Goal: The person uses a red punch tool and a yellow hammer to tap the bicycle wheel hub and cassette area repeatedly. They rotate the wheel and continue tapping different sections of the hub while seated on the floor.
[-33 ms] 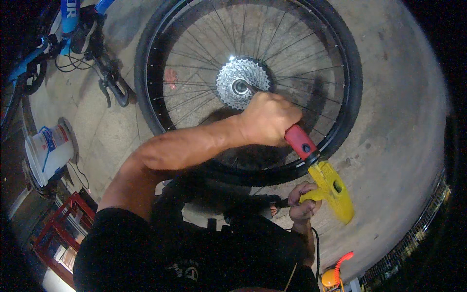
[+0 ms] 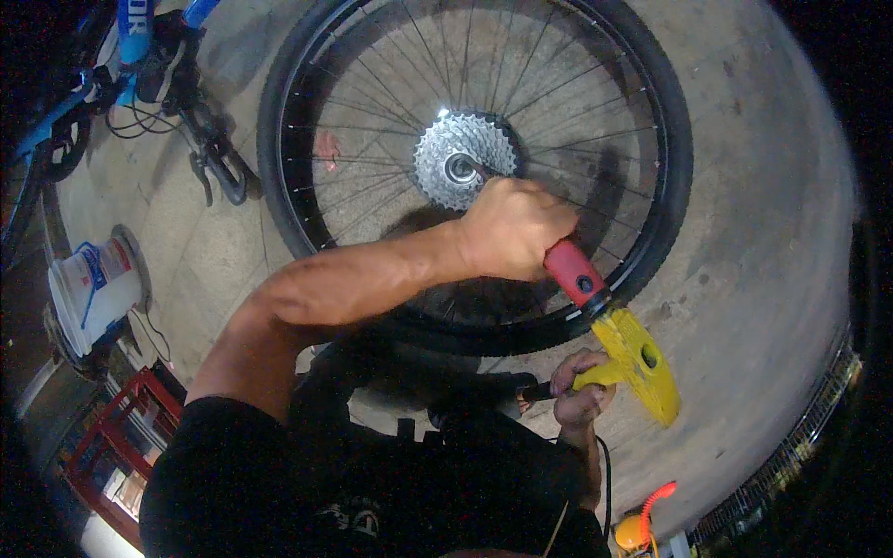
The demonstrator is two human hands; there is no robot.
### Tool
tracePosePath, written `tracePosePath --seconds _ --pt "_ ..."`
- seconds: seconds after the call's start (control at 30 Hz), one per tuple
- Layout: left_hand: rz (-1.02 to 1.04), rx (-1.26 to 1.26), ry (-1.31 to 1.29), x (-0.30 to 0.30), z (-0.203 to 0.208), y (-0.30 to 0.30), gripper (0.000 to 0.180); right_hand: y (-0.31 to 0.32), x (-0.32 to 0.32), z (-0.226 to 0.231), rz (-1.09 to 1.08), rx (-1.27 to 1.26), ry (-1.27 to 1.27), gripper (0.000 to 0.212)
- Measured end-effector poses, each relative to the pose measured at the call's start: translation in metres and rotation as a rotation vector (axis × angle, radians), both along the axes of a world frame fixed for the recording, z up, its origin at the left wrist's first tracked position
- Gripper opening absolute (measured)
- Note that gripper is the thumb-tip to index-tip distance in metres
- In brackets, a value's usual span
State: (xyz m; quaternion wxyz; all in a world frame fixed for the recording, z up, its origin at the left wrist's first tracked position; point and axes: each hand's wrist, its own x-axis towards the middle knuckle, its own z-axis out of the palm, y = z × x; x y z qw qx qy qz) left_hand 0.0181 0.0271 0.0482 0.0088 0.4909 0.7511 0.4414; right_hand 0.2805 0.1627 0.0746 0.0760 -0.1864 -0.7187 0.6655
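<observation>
Gripping tools on a bicycle wheel laid flat on the concrete floor point(image 2: 772, 214).

Biggest in view, the bicycle wheel point(image 2: 474, 167) with its black tyre lies on the floor just ahead of the person, spokes running in to the silver cassette point(image 2: 462, 160) at its hub. Off to the upper left, a blue bicycle frame point(image 2: 56, 102) lies well apart from the wheel, and a white bucket point(image 2: 93, 290) sits at the left edge. Over the wheel, the left hand point(image 2: 513, 228) is clenched tight around the red-handled tool point(image 2: 572, 272), whose shaft reaches to the cassette's centre. Just below the tyre, the right hand point(image 2: 581, 391) is wrapped closed around the yellow-handled tool point(image 2: 637, 358), which touches the red handle's end.
</observation>
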Motion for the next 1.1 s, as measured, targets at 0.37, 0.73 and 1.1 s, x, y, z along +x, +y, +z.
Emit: tracePosePath --seconds 0.37,0.73,1.1 --pt "0.043 0.041 0.023 0.003 -0.004 0.003 0.025 -0.003 0.004 -0.001 -0.02 -0.054 0.087 0.065" --pt "0.058 0.048 0.029 0.002 -0.003 0.005 0.023 -0.001 -0.002 -0.002 -0.048 -0.076 0.174 0.062" --pt "0.085 0.031 0.025 0.005 -0.006 0.005 0.023 -0.002 -0.018 0.007 -0.171 -0.156 0.52 0.055"
